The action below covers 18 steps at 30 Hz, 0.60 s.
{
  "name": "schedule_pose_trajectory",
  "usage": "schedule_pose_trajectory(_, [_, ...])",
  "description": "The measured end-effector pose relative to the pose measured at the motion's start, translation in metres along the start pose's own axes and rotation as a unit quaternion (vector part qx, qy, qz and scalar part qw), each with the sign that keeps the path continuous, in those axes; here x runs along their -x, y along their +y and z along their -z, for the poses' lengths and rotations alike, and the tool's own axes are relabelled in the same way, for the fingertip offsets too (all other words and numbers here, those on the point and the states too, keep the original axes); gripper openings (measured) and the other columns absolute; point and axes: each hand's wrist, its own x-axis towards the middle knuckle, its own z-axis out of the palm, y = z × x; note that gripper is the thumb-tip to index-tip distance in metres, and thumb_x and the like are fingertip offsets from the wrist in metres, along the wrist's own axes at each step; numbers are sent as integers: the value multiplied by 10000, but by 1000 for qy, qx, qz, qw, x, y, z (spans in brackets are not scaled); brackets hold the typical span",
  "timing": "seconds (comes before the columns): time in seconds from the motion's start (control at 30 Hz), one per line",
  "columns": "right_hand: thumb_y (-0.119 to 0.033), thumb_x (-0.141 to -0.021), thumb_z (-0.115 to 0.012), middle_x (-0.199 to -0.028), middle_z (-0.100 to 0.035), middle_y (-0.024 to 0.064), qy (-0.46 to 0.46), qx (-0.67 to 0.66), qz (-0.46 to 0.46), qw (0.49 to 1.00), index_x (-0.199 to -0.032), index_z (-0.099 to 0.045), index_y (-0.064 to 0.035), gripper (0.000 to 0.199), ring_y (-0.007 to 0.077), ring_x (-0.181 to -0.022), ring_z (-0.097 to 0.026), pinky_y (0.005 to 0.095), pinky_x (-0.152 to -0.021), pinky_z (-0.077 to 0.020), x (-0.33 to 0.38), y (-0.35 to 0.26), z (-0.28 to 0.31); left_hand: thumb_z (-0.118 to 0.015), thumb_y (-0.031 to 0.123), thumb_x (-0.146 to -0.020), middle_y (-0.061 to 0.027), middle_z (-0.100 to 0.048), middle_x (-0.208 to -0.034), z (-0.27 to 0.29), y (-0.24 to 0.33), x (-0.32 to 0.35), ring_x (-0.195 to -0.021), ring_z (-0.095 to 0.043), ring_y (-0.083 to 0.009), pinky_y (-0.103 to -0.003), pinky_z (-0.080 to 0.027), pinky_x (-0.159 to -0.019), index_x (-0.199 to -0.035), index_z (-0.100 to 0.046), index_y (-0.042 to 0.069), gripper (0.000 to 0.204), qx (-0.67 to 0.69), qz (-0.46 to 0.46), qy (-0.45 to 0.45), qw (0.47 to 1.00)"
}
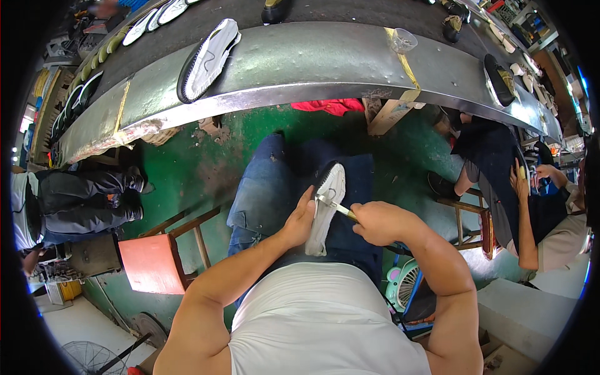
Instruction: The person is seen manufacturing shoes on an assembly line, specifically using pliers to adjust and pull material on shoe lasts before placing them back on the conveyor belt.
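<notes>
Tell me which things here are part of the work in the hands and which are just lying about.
In the work:
- white shoe sole on the lap
- thin metal tool touching it
- left hand steadying the sole
- right hand gripping the tool

Lying about:
- another sole on the metal bench
- clear plastic cup
- orange stool
- small fan

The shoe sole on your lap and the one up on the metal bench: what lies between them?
Head view: only blue-trousered knees and green floor.

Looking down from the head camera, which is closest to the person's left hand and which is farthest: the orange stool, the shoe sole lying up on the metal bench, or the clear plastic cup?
From the left hand:
1. Orange stool, lower left on the floor.
2. Shoe sole, up on the metal bench, left of centre.
3. Clear plastic cup, far on the bench, right.
</notes>
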Motion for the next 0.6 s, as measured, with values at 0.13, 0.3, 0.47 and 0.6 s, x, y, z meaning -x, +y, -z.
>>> schedule_pose_trajectory(0.13, [-218,-935,-609,-894,-673,268,116,-74,53,989,-990,-594,42,266,454,-883,-648,520,-787,-507,-22,18,-46,-312,441,-1080,-190,-304,-1581,6,39,0,-1450,-307,-265,-338,-245,-1181,-1590,-151,46,664,150,83,9,985])
schedule_pose_trajectory(0.3, [-265,-921,-643,-790,-644,219,272,-302,-14,914,-1019,-609,0,285,419,-782,-657,483,-723,-500,-39,5,-117,-508,406,-1040,-152,-394,-1528,11,69,-14,-1381,-388,-224,-318,-311,-1137,-1607,-142,131,730,164,111,8,980])
schedule_pose_trajectory(0.47, [-230,-933,-621,-783,-626,223,45,-404,-52,912,-968,-580,20,256,433,-825,-640,471,-751,-504,-27,28,-60,-611,317,-1004,-135,-489,-1455,-1,51,-22,-1310,-464,-198,-304,-361,-1102,-1602,-205,163,740,195,93,33,976])
schedule_pose_trajectory(0.6, [-217,-942,-623,-744,-628,92,247,-83,84,962,-958,-590,12,232,199,-671,-637,355,-611,-510,-38,46,-61,-592,258,-1011,-162,-471,-1471,-7,49,-25,-1318,-460,-198,-308,-373,-1093,-1592,-237,145,690,99,78,64,990])
